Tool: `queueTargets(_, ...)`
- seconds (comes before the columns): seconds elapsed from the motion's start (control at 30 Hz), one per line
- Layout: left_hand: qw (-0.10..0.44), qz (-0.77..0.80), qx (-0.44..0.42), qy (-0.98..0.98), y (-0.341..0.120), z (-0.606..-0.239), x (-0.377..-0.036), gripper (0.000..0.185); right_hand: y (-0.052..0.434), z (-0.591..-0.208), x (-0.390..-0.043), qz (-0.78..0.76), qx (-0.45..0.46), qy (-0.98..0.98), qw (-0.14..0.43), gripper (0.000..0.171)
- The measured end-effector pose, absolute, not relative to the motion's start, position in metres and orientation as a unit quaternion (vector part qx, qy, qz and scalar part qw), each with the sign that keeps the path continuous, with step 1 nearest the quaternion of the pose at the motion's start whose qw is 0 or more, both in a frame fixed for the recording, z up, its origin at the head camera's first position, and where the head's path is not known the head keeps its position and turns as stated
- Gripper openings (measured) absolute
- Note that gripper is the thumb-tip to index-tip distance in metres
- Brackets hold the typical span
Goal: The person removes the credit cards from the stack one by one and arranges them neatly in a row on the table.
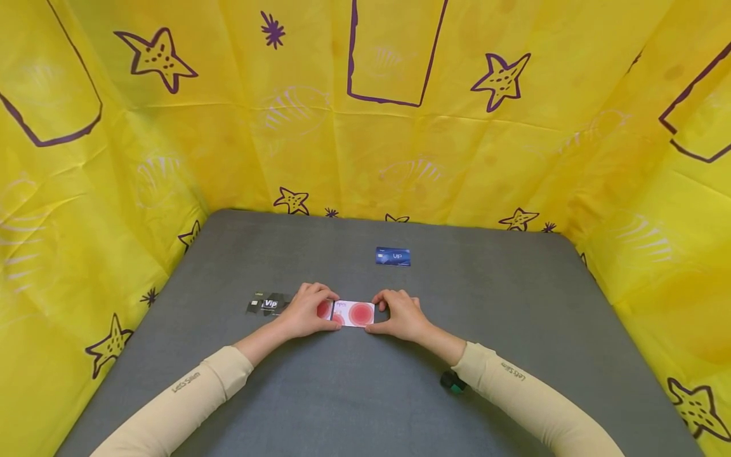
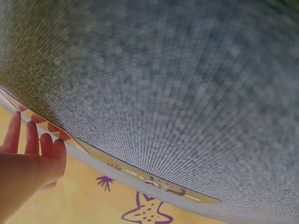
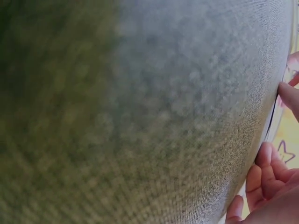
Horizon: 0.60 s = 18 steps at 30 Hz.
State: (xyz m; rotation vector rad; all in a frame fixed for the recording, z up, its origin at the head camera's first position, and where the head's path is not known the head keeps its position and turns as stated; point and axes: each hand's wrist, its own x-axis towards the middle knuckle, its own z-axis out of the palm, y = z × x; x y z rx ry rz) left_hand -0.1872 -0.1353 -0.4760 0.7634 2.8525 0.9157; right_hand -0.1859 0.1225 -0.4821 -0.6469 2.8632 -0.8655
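Two white cards with red circles lie edge to edge on the grey table. My left hand (image 1: 309, 311) grips the left card (image 1: 325, 310) by its long edges, thumb at the near side and fingers at the far side, and covers much of it. At the right end of the right card (image 1: 360, 313), my right hand (image 1: 402, 315) holds its corners between thumb and forefinger. A dark "Vip" card (image 1: 267, 303) lies just left of my left hand, its right end hidden. In the left wrist view, fingertips (image 2: 32, 126) meet the card's edge.
A blue "VIP" card (image 1: 393, 256) lies farther back on the grey table (image 1: 365, 393). Yellow cloth (image 1: 365, 139) printed with starfish surrounds the table at the back and both sides. A dark wrist device (image 1: 453, 382) shows under the right sleeve.
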Motion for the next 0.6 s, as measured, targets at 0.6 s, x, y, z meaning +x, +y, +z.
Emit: queueTargets(0.6,0.049,0.292,0.241,0.924,-0.1339,-0.4738,-0.1871,0.05,0.1255,-0.4822,-0.1857,-0.294,-0.215,0.93,0.047,0.051)
